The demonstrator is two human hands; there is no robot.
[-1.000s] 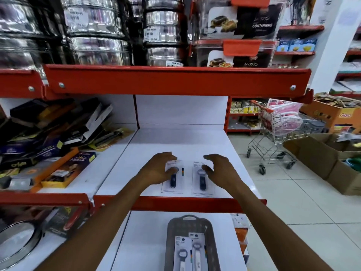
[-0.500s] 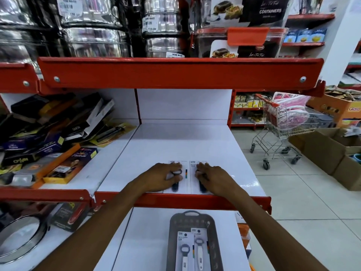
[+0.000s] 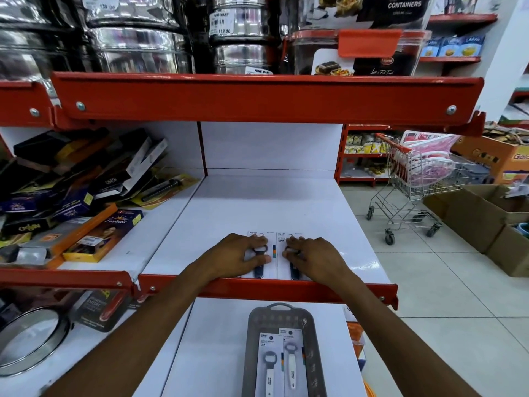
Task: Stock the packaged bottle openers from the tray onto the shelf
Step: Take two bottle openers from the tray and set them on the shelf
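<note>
While your left hand [image 3: 233,255] and right hand [image 3: 315,255] press flat on two carded openers [image 3: 262,260] at the shelf [image 3: 272,207] front edge, nothing is gripped, fingers spread over the cards. Since a second ago you slid both cards together; they now sit side by side, touching, squared to the lip. Two more openers wait in the tray [image 3: 315,365] below: next trip.

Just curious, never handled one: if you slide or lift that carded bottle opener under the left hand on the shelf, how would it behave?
The carded bottle opener lies flat on the smooth white shelf, so it probably slides easily and won't roll. Its thin card backing likely bends a little, while the opener itself looks rigid. It seems light: the left hand rests flat on it.
</note>
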